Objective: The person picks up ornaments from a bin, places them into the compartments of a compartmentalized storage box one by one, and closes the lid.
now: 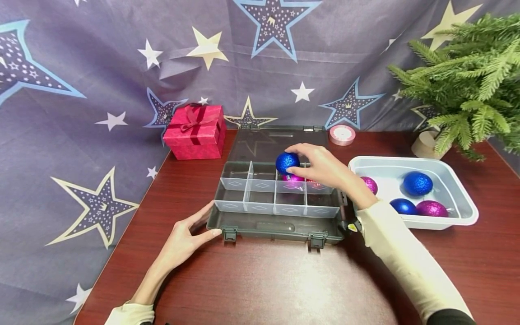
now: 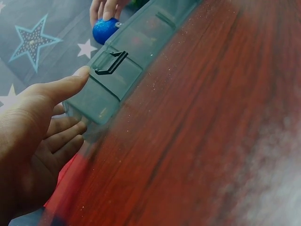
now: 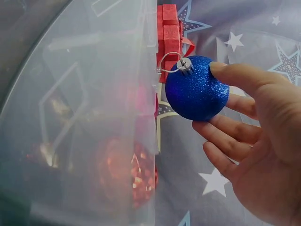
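Note:
My right hand point(image 1: 321, 167) pinches a glittery blue Christmas bauble point(image 1: 287, 163) with a silver cap and string loop. It is held above the back row of a dark see-through compartment box point(image 1: 272, 234), whose lid point(image 1: 276, 143) lies back. Below it a magenta bauble point(image 1: 293, 179) sits in a back compartment; a shiny red bauble point(image 3: 129, 172) shows through the plastic in the right wrist view. My left hand point(image 1: 184, 237) rests against the box's left front corner, thumb point(image 2: 70, 87) on the front near a latch point(image 2: 112, 63), straight fingers along the side.
At right, a white plastic tub point(image 1: 455, 198) holds several blue and magenta baubles. Behind stand an artificial fir tree point(image 1: 479, 85), a pink ribbon roll point(image 1: 342, 135) and a red gift box point(image 1: 196, 132). A star-printed cloth point(image 1: 122, 90) hangs behind the table.

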A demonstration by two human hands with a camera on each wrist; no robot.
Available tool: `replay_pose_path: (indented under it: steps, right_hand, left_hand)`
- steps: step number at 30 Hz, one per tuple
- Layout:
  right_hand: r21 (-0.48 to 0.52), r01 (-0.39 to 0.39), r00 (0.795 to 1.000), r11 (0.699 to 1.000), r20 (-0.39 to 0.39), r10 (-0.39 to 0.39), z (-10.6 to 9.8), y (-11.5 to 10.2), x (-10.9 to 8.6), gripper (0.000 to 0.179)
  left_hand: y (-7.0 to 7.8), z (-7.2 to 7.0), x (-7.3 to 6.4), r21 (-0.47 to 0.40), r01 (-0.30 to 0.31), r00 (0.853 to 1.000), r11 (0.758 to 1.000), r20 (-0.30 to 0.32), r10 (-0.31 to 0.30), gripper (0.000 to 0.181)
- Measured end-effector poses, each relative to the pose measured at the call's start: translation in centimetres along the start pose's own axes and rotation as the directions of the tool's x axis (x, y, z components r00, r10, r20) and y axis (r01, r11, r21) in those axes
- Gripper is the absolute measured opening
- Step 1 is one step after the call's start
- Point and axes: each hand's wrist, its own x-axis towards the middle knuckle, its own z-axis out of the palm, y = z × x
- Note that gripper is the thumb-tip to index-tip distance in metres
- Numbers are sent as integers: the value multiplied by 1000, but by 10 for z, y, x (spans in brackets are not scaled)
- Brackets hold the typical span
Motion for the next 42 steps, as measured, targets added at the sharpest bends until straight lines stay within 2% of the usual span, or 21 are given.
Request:
replay_pose_path:
  steps: [8,26,35,42]
  right_hand:
    - [-43,38,999,998,20,-37,9,-7,16,49]
    - [-33,70,997,997,42,-68,25,-11,35,45]
    - [-46,42,999,998,26,-41,22,-9,31,40]
    - [-41,5,1000,999,28,-3,11,-7,17,45]
  left_hand:
    - [-1,1,1,-4,-4,1000,1000,2,4,74]
    - [-1,2,0,1,-2,1000,1000,0,2,74]
    - [-2,3,0,-23,-28,1000,999,4,28,73]
    - [-1,2,0,-15,-18,1000,1000,1,18,73]
